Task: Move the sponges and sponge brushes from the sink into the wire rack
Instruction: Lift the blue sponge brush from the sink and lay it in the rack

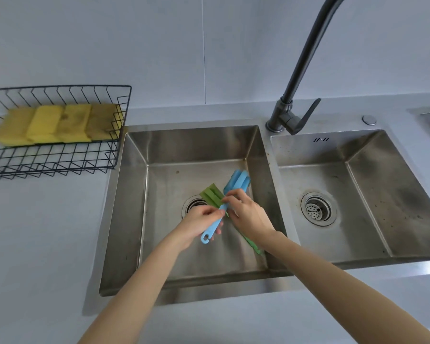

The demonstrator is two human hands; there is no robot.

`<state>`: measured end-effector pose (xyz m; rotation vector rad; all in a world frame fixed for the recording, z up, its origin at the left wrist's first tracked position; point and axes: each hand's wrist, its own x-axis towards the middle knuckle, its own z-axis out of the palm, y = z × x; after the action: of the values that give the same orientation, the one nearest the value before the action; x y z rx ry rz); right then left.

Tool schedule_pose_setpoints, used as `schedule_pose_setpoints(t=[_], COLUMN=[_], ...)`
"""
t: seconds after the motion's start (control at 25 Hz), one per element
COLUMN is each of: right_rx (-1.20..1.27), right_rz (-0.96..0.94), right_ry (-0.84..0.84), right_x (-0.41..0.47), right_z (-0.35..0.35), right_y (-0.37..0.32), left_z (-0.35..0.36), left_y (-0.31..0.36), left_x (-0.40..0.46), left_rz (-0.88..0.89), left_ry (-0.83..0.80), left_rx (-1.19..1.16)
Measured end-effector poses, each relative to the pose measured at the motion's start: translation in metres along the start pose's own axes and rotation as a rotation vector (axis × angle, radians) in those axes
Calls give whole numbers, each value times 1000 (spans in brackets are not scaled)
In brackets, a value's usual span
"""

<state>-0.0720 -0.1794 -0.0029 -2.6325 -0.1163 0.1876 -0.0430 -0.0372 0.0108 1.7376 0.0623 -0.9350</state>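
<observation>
Two bare arms reach in from the bottom edge, down into the left bowl of a shiny steel double sink [134, 194]. The left hand [199, 225] is closed around the handle of a blue sponge brush with a little hook loop at its end [236, 182]. The loop pokes out below the fingers, and the blue foam head points up and to the right. The right hand [246, 214] pinches a green sponge brush [211, 194] near its foam head. The green handle runs under that hand and its end shows down by the wrist. The two brushes cross each other just above the round drain hole [192, 203]. Four yellow block sponges [57, 124] lie side by side in the black wire rack [60, 160] on the grey counter [47, 232], to the left of the sink. A dark bent tap [305, 68] stands behind the sink, between its two bowls.
</observation>
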Motion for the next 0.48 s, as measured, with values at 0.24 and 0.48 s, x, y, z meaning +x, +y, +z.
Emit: schedule_pose_setpoints(t=[0.24, 0.48], right_rx=[26, 377], right_rz=[76, 153], right_ry=[107, 223], right_x=[-8, 0], right_z=[-12, -31], right_y=[-10, -38], left_z=[-5, -21], left_y=[8, 4], left_x=[-13, -19], left_rz=[-5, 189], left_ry=[50, 248], left_rx=[-157, 295])
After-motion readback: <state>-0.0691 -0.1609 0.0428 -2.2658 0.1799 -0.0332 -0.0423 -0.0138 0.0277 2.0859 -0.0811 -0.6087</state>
